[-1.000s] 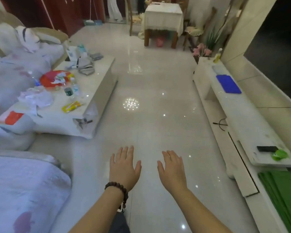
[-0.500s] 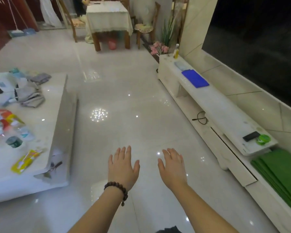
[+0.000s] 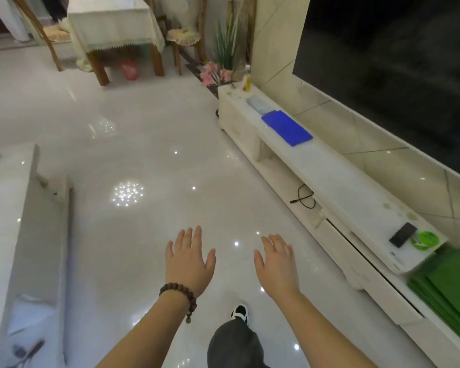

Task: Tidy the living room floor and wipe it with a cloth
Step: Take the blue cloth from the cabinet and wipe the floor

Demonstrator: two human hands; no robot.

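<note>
- The glossy white tiled floor now fills the view ahead; the view has swung right, pushing the white coffee table to the left edge, its clutter mostly out of sight.
- The long white TV stand now sits closer, so a folded blue cloth lies on top, well ahead of both hands: likely the wiping cloth.
- The left hand and right hand hover as before, fingers straight and spread, holding nothing.
</note>
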